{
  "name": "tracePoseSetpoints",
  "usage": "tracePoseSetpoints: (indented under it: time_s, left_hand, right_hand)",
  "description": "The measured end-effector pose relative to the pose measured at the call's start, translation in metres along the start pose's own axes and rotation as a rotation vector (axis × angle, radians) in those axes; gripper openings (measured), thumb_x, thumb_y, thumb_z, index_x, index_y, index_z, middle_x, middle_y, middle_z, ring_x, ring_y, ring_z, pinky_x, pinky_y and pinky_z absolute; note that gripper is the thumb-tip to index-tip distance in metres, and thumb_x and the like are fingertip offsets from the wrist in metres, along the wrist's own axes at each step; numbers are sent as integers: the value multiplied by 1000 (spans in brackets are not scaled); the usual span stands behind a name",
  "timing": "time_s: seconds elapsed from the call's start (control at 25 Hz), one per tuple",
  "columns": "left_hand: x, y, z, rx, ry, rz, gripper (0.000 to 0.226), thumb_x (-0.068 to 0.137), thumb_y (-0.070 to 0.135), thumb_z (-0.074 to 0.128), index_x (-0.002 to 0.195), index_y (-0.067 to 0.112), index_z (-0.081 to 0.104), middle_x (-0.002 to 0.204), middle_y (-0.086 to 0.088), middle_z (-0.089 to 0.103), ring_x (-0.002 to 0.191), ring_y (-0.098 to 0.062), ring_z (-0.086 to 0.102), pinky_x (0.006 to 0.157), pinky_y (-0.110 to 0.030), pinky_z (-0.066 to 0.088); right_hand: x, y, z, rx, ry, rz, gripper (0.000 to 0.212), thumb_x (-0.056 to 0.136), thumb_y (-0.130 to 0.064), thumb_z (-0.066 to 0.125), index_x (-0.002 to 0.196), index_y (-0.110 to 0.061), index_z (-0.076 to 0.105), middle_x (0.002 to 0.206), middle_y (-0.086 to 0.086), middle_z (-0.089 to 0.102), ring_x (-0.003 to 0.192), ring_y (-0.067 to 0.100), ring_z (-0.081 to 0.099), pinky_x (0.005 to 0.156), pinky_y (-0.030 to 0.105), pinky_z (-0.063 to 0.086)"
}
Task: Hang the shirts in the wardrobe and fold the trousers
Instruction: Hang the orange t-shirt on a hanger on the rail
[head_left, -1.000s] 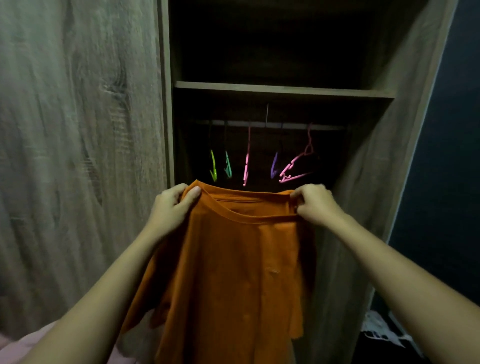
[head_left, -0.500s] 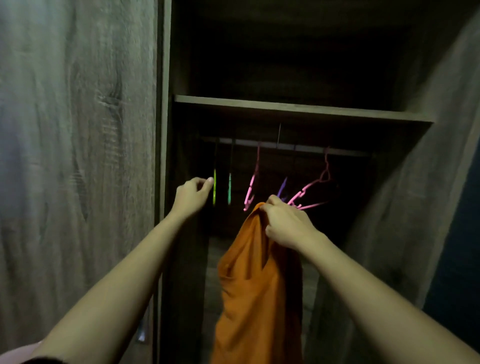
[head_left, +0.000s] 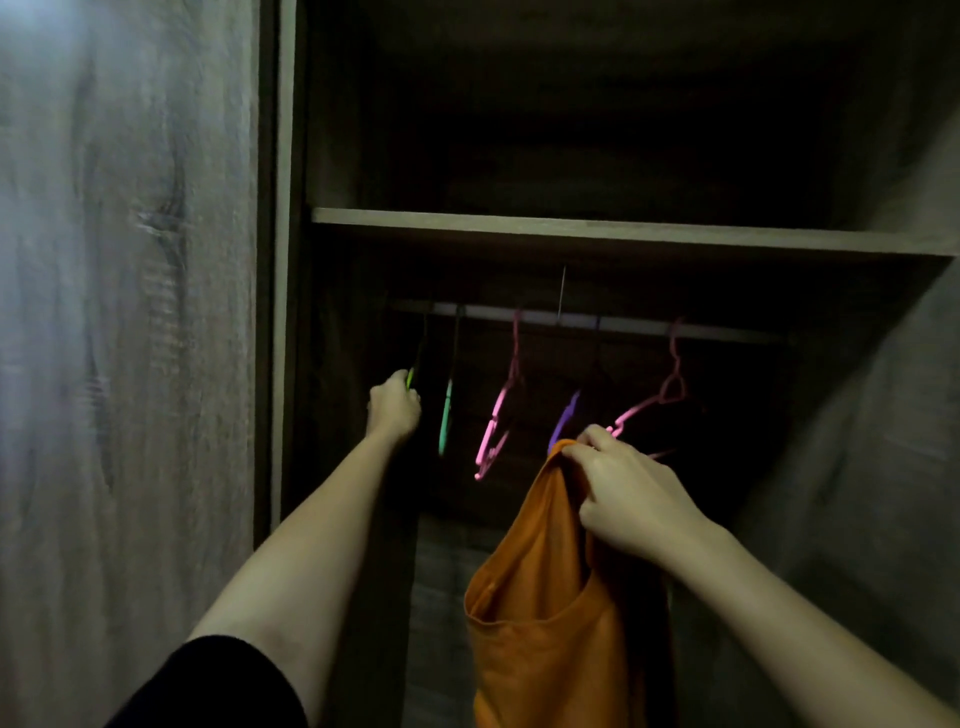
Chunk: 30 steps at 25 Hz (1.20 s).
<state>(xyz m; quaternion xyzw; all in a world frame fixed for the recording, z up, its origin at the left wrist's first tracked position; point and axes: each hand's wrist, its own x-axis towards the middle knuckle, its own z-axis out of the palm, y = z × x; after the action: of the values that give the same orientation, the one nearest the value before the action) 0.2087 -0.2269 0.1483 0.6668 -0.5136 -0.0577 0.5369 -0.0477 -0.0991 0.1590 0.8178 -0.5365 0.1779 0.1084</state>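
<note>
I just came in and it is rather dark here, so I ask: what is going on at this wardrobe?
A person stands at the open wardrobe. The right hand holds a bunched orange shirt by its top edge, the rest hanging down. The left hand is up under the rail, its fingers curled round the yellow-green hanger at the left end. The other hangers hang empty. The shirt is not yet on a hanger.
</note>
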Motion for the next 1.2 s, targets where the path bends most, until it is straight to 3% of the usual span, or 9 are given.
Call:
tracePoseSetpoints:
  time_s: [0.16, 0.48, 0.56, 0.68, 0.8, 0.88, 1.04, 1.2]
  left_hand:
    - [-17, 5, -3, -31, 96, 60, 38, 96, 8, 42, 133, 7, 46, 109, -20, 63, 95, -32, 64, 84, -45, 55]
    - [-143, -48, -67, 155, 160, 109, 38, 97, 10, 42, 134, 2, 45, 104, -18, 65, 99, -34, 61, 87, -40, 44]
    - [-180, -76, -95, 204, 123, 106, 31, 97, 15, 44, 123, 3, 55, 98, -20, 67, 94, -38, 61, 81, -39, 43]
    - [-216, -124, -144, 194, 60, 91, 24, 94, 23, 52, 87, 5, 65, 76, -21, 68, 78, -38, 64, 66, -38, 44]
    - [-241, -164, -201, 91, 21, 80, 35, 90, 24, 61, 58, 12, 54, 44, -5, 54, 41, -9, 56, 46, -24, 40]
    - [-257, -181, -237, 33, 3, 83, 29, 88, 17, 64, 61, 7, 62, 38, 2, 45, 33, -3, 46, 39, -14, 34]
    - [-272, -193, -281, -94, -95, 130, 18, 83, 11, 67, 69, 21, 72, 36, -1, 45, 28, -9, 47, 40, -17, 39]
    - [-272, -176, -278, -135, -158, 209, 24, 82, 10, 68, 71, 31, 73, 36, -6, 48, 28, -9, 46, 39, -17, 38]
  right_hand:
    - [2, 7, 21, 46, 15, 34, 58, 80, -14, 49, 137, -22, 39, 135, -4, 36, 124, 20, 44, 91, 37, 47]
    - [-15, -23, 78, 124, -98, 75, 66, 73, -11, 59, 136, -15, 40, 134, 6, 35, 122, 29, 44, 96, 40, 46]
    - [-22, -33, 94, 143, -143, 105, 66, 75, -9, 60, 137, -14, 39, 135, 7, 35, 122, 30, 43, 98, 40, 45]
    - [-33, -47, 114, 156, -222, 144, 67, 75, -8, 62, 138, -13, 38, 137, 9, 33, 124, 32, 40, 101, 41, 42]
    - [-42, -59, 123, 180, -280, 189, 72, 75, -6, 61, 141, -14, 33, 142, 9, 28, 127, 33, 34, 105, 39, 37]
    - [-45, -65, 123, 168, -298, 213, 74, 76, -5, 58, 143, -17, 30, 145, 7, 25, 127, 32, 30, 106, 39, 35]
    - [-49, -74, 106, 141, -294, 206, 73, 77, -7, 57, 143, -23, 29, 146, 4, 24, 125, 33, 29, 104, 40, 34]
    - [-54, -89, 81, 121, -276, 131, 68, 79, -9, 56, 142, -25, 32, 146, 4, 26, 125, 34, 29, 104, 41, 33]
